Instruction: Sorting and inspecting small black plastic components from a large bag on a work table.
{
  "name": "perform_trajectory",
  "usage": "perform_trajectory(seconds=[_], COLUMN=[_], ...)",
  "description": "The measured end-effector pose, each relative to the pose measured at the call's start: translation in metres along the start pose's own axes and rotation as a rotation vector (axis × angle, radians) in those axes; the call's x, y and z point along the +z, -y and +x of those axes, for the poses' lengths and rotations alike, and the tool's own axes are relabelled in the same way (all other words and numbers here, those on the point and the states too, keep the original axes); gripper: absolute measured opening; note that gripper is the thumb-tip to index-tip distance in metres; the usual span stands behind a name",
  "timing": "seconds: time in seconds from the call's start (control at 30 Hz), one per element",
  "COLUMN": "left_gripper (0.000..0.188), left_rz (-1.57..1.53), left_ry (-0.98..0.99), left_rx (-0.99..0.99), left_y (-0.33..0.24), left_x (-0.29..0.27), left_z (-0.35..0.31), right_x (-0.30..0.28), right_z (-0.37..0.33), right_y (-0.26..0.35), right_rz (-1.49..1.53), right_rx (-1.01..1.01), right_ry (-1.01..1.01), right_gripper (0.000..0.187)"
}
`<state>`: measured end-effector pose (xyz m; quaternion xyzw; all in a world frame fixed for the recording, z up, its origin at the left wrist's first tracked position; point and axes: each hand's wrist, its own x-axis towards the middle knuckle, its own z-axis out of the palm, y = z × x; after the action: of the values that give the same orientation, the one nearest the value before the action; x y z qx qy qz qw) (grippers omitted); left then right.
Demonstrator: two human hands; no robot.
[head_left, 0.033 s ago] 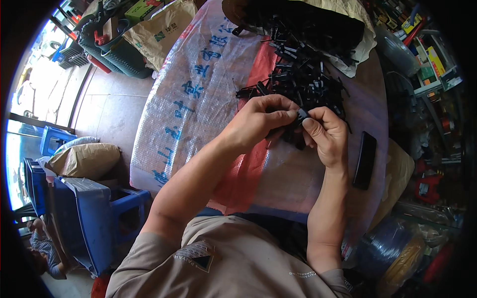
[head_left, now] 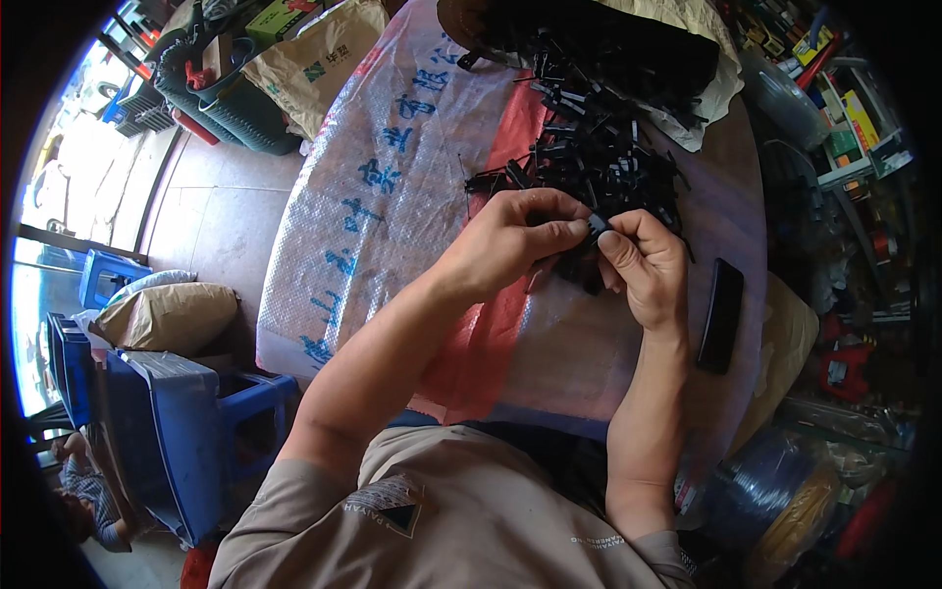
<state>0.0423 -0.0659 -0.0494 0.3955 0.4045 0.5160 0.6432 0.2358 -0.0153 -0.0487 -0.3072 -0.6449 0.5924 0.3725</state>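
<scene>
Between my two hands is a small black plastic part (head_left: pixel 596 228), its dark edge showing at the fingertips. My left hand (head_left: pixel 525 236) pinches it from the left with thumb and forefinger. On the other side, my right hand (head_left: pixel 643 263) grips it with the thumb pressed against bent fingers. Much of the part is hidden by the fingers, so its exact kind is unclear. Just beyond my hands lies a heap of similar thin black plastic pieces (head_left: pixel 579 133), spreading from the mouth of a dark bag (head_left: pixel 628 49).
A white woven sheet (head_left: pixel 324 236) with a red stripe covers the table. A black phone (head_left: pixel 721 316) lies right of my forearm. Blue plastic stools (head_left: pixel 177 412) and a stuffed paper sack (head_left: pixel 167 316) stand left; crowded shelves (head_left: pixel 863 147) line the right. Another person (head_left: pixel 93 491) is at lower left.
</scene>
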Motion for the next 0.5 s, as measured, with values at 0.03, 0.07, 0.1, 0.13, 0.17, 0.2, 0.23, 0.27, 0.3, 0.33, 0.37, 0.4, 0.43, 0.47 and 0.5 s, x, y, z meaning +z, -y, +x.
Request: perform_trajectory(seconds=[0.03, 0.07, 0.1, 0.13, 0.17, 0.2, 0.23, 0.27, 0.3, 0.33, 0.37, 0.4, 0.43, 0.47, 0.5], left_gripper=[0.026, 0.032, 0.032, 0.033, 0.034, 0.034, 0.034, 0.035, 0.035, 0.035, 0.035, 0.036, 0.036, 0.036, 0.036], left_rz=[0.225, 0.356, 0.356, 0.453, 0.549, 0.619, 0.619, 0.673, 0.726, 0.726, 0.743, 0.760, 0.757, 0.762, 0.767], left_ry=[-0.026, -0.015, -0.013, -0.002, 0.009, 0.051, 0.050, 0.062, 0.074, 0.075, 0.055, 0.035, 0.031, 0.019, 0.005], left_rx=[0.071, 0.194, 0.193, 0.210, 0.227, 0.175, 0.175, 0.210, 0.243, 0.244, 0.266, 0.288, 0.282, 0.276, 0.270], left_y=[-0.001, 0.003, 0.004, 0.005, 0.004, 0.002, 0.002, 0.002, 0.003, 0.003, 0.002, 0.002, 0.001, -0.002, -0.005], left_x=[0.001, 0.000, 0.000, 0.001, 0.002, 0.003, 0.004, 0.006, 0.007, 0.008, 0.008, 0.008, 0.008, 0.008, 0.007], left_z=[0.000, 0.000, 0.000, -0.001, -0.002, -0.004, -0.004, -0.005, -0.006, -0.007, -0.007, -0.007, -0.009, -0.009, -0.009], right_x=[-0.002, -0.003, -0.004, -0.005, -0.006, -0.008, -0.010, -0.012, -0.011, -0.010, -0.008, -0.007, -0.005, -0.002, 0.002], right_z=[0.000, -0.001, -0.002, -0.003, -0.005, -0.008, -0.009, -0.011, -0.011, -0.012, -0.013, -0.013, -0.013, -0.012, -0.009], right_y=[0.001, 0.004, 0.007, 0.008, 0.008, 0.009, 0.010, 0.012, 0.014, 0.015, 0.016, 0.016, 0.015, 0.013, 0.015], right_rz=[-0.060, -0.059, -0.090, -0.119, -0.118, -0.094, -0.072, -0.073, -0.073, -0.076, -0.079, -0.079, -0.081, -0.082, -0.056], right_rx=[0.003, 0.003, 0.063, 0.122, 0.123, 0.156, 0.188, 0.212, 0.213, 0.213, 0.213, 0.215, 0.190, 0.165, 0.156], right_ry=[0.013, 0.011, 0.032, 0.057, 0.057, 0.096, 0.135, 0.150, 0.152, 0.161, 0.170, 0.171, 0.170, 0.171, 0.163], right_gripper=[0.017, 0.017, 0.015, 0.014, 0.014, 0.014, 0.014, 0.011, 0.011, 0.011, 0.010, 0.010, 0.009, 0.009, 0.009])
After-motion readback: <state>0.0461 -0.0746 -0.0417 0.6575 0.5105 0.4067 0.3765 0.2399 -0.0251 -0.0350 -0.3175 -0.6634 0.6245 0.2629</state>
